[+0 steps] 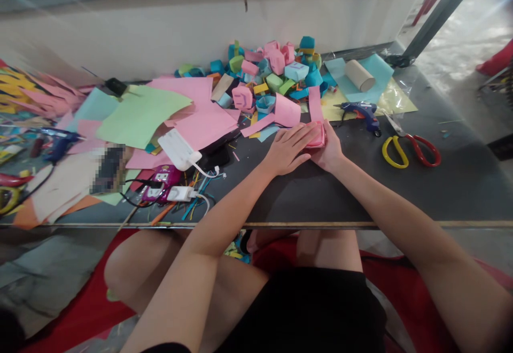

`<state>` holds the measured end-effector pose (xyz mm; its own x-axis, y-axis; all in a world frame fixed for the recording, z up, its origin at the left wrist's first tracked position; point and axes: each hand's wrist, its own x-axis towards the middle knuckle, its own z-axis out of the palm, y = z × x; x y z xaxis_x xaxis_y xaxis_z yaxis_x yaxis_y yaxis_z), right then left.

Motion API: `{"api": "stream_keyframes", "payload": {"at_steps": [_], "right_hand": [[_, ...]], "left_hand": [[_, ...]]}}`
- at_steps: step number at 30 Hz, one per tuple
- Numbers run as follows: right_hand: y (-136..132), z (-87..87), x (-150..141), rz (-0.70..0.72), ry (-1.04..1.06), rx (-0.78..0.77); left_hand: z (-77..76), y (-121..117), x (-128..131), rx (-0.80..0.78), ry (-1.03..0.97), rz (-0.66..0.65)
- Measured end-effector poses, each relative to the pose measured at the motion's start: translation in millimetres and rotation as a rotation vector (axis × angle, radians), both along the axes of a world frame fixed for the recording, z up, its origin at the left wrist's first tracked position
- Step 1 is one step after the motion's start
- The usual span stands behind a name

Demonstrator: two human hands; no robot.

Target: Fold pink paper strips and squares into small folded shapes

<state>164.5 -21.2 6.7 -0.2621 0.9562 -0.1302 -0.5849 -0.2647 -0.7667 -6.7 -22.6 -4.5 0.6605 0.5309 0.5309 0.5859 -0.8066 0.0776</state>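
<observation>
A small pink paper box (pixel 318 138) with a rounded-square rim is between my hands, just above the dark tabletop. My right hand (pixel 331 150) holds it from the right, with the fingers curled around its side. Across its left part lies my left hand (pixel 288 147), fingers stretched out flat and thumb apart, hiding much of it. A pink paper strip (pixel 315 104) stands just behind the box; whether it is joined to it I cannot tell. Close by are a curled pink paper piece (pixel 287 111) and a flat pink strip (pixel 258 125).
Behind my hands is a heap of small coloured paper boxes (pixel 276 61). To the right lie a blue glue gun (pixel 360 111), scissors (pixel 409 144) and a cardboard tube (pixel 359 76). Leftward are coloured sheets (pixel 144 115), a white charger (pixel 176 150), a purple power strip (pixel 162 182) and another glue gun (pixel 60 142).
</observation>
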Motion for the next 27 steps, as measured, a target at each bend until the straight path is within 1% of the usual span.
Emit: {"api": "stream_keyframes", "payload": {"at_steps": [16, 21, 27], "right_hand": [[-1.4, 3.4, -0.8, -0.012, 0.013, -0.025], [-2.9, 5.1, 0.0, 0.008, -0.012, -0.017], [-4.4, 7.9, -1.4, -0.011, -0.033, -0.024]], "left_hand": [[0.7, -1.9, 0.4, 0.016, 0.003, 0.009], [0.2, -1.2, 0.8, -0.008, 0.003, -0.002], [0.2, -0.6, 1.5, -0.042, 0.014, -0.012]]}}
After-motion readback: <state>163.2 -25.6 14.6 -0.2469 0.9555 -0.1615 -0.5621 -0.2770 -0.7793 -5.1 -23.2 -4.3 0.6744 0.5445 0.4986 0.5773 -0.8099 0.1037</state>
